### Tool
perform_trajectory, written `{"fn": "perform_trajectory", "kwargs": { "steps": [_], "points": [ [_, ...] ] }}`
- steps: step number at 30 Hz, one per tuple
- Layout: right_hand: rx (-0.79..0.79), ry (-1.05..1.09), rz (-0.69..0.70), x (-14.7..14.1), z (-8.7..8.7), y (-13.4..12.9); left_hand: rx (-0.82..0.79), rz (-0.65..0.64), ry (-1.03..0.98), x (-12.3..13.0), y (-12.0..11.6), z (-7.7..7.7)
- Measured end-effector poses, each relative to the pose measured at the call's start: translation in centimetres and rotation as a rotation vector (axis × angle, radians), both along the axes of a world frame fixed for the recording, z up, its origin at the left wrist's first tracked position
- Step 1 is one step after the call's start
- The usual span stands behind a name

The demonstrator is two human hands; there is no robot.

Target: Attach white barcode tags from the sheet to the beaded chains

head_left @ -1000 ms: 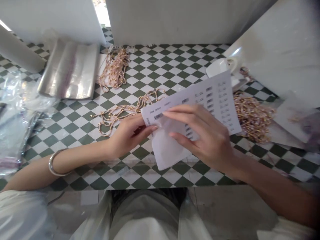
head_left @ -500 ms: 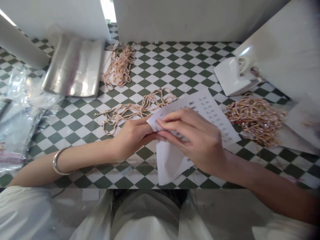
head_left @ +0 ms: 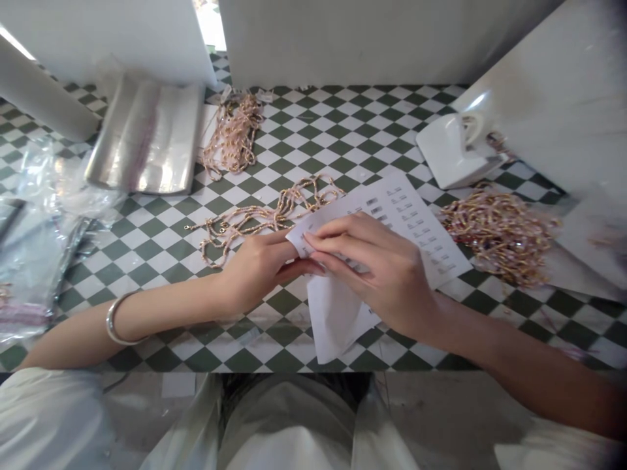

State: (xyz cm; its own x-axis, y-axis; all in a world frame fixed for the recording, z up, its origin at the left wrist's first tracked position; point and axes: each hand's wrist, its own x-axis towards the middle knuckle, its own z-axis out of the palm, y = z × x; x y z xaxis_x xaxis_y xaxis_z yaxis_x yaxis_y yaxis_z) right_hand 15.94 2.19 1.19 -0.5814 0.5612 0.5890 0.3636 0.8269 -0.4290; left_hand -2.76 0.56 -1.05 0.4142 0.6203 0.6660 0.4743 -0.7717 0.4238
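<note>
Left hand (head_left: 255, 264): grasping the left corner of the printed sheet (head_left: 411, 225), corner bent over its fingers. Right hand (head_left: 386, 271): fingertips and thumb brought together on that same corner, gripping it, touching or nearly touching the left fingertips; exact contact hidden. Sheet location: front-middle of the checkered tabletop (head_left: 333, 130), running out from under the right hand, lower part curled toward the front edge. Rows of small dark print and barcode-like marks visible on it, text too small to read

Silver bangle (head_left: 112, 320) on the left forearm. Loose beaded strands (head_left: 274, 215) lie just beyond the left hand, reaching to the sheet's far edge. Second beaded bundle (head_left: 235, 137) further back, beside a stack of clear bags (head_left: 147, 140). Crumpled clear plastic (head_left: 44, 189) at far left. Right side: heap of pink-and-gold strands (head_left: 504, 235) near the sheet's right corner, white dispenser (head_left: 448, 153) with a ring-shaped roll just behind the heap
</note>
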Motion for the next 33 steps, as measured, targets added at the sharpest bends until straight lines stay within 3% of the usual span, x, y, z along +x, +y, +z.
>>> {"fn": "perform_trajectory", "kwargs": {
  "steps": [8,16,23,28,33],
  "points": [
    [-0.14,0.01,-0.007,0.1,0.3,0.2,-0.023,0.008,-0.014,0.1,0.0,0.1],
    [-0.412,0.33,-0.203,1.6,-1.1,2.7,-0.153,-0.029,-0.026,-0.1,0.5,0.4],
    [-0.474,0.456,-0.303,3.3,-1.2,4.1,-0.607,0.076,0.375,-2.3,0.9,3.6],
    [-0.563,0.476,-0.208,2.8,-1.4,4.5,-0.554,0.113,0.236,-2.2,0.6,5.3],
    [-0.505,0.447,-0.166,2.7,-3.9,5.5,-0.417,0.18,0.146,-2.3,1.2,5.6]
  ]
}}
